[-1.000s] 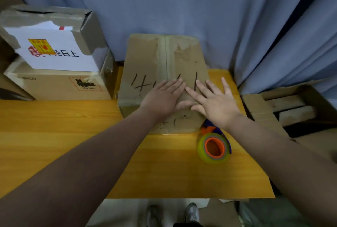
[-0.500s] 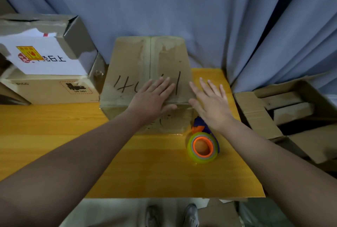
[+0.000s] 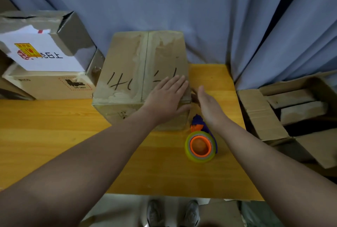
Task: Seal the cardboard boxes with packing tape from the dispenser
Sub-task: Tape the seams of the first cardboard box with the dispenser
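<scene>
Change over the last second: both palms had been flat on the lid of the cardboard box (image 3: 131, 66), side by side near the front edge. The right hand (image 3: 207, 104) then slid off the lid. It ended edge-on beside the box's right wall, fingers straight and holding nothing; whether the fingertips touched the wall, couldn't tell. The left hand (image 3: 166, 97) moved right from the centre seam (image 3: 145, 59) to the right flap. It lay flat by the front-right corner, fingers extended, pressing and not gripping.

The box sat closed on the yellow table (image 3: 54, 126), back against the curtain. A paler band ran along the seam; couldn't tell if that was fresh tape or old residue.

The tape dispenser (image 3: 200, 146) lay untouched on the table, just beside the box's front-right corner and under the right forearm.

Read: press-down on the flaps looked finished, and the right hand was freed. Likely next: either squaring the box or dropping back for the dispenser. No tape was being pulled at this point.
</scene>
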Available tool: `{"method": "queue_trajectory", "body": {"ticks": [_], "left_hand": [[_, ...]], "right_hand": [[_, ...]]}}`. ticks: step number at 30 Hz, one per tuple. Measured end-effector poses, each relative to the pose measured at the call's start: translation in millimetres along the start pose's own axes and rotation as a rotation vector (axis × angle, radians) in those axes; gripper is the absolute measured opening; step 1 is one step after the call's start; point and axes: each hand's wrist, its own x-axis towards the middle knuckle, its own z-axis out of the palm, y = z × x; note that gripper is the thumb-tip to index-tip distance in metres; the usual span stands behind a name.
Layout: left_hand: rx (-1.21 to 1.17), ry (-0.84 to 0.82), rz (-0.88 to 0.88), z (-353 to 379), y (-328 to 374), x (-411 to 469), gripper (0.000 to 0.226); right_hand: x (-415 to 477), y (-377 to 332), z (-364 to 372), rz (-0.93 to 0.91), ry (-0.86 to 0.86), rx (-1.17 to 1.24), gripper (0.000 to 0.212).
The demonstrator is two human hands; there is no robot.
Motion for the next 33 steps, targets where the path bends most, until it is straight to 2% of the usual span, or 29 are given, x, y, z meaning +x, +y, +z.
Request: {"method": "queue_trajectory", "body": {"ticks": [4,5,9,15,20,23,27,28,29,31,33], "left_hand": [[0.045,-0.02,-0.097,11,11,15,0.073],[0.054,-0.028,-0.107,12,11,15,0.074],[0.073,-0.043,-0.082,8,4,8,0.077],[-0.03,-0.018,-0.155,7,-54,-50,0.072],[-0.113,0.052,-0.338,11,-109,-104,0.067],[-0.276,0.084,-0.424,19,-125,-126,0.062],[-0.321,0.084,-0.357,22,-135,-130,0.065],[-0.298,0.06,-0.326,22,-139,-132,0.071],[-0.27,0.035,-0.293,24,-142,-134,0.079],[-0.21,0.008,-0.254,26,-144,-139,0.09],[-0.136,0.022,-0.258,26,-143,-139,0.094]], "right_hand": [[14,-13,12,0.041,0.07,-0.139,0.029],[15,-14,13,0.048,0.074,-0.141,0.028],[15,-14,25,0.037,0.109,-0.157,0.048],[10,-11,36,0.042,0.192,-0.111,0.051],[4,-16,40,0.089,0.22,-0.093,0.053],[4,-22,39,0.095,0.257,-0.126,0.052],[-4,1,37,0.072,0.421,-0.017,0.044],[-9,16,35,0.131,0.389,-0.068,0.043],[-14,33,34,0.224,0.285,-0.211,0.046],[-26,63,35,0.433,-0.012,-0.597,0.065],[-34,76,43,0.509,-0.196,-0.824,0.084]]}}
